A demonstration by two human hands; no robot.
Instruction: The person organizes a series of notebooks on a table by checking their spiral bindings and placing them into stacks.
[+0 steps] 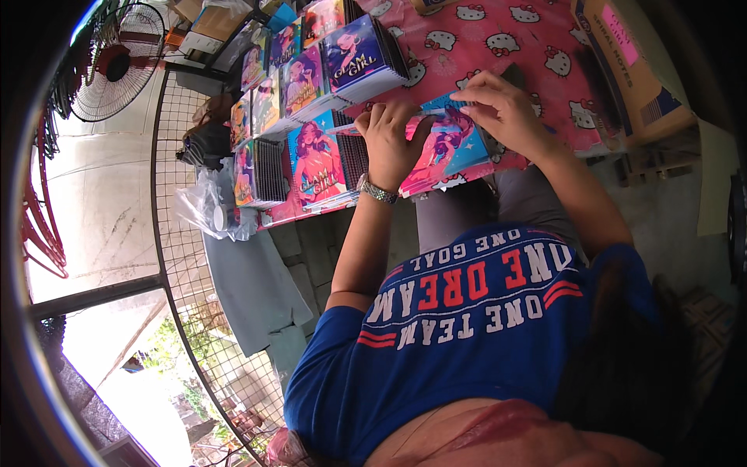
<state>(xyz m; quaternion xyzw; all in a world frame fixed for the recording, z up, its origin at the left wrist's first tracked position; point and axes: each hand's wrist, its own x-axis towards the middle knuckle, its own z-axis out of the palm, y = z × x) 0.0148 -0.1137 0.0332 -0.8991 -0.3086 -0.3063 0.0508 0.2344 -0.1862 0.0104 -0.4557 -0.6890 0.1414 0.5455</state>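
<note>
A printed notebook cover, pink and blue with a drawn figure, lies at the table's near edge in front of me. My left hand, a metal-band watch on its wrist, is over the cover's left side. Its fingers are bent and partly blurred, with the thumb apart. My right hand is above the cover's upper right, thumb and forefinger drawn together near its far edge. Anything between those fingertips is too small to make out. Beside my left hand stands a stack of spiral notebooks with a pink figure on a blue cover.
More notebook stacks fill the table's left side. A pink patterned tablecloth covers the table. At right stands a cardboard box. Clear plastic hangs at the left corner, near a wire grille. A fan stands beyond.
</note>
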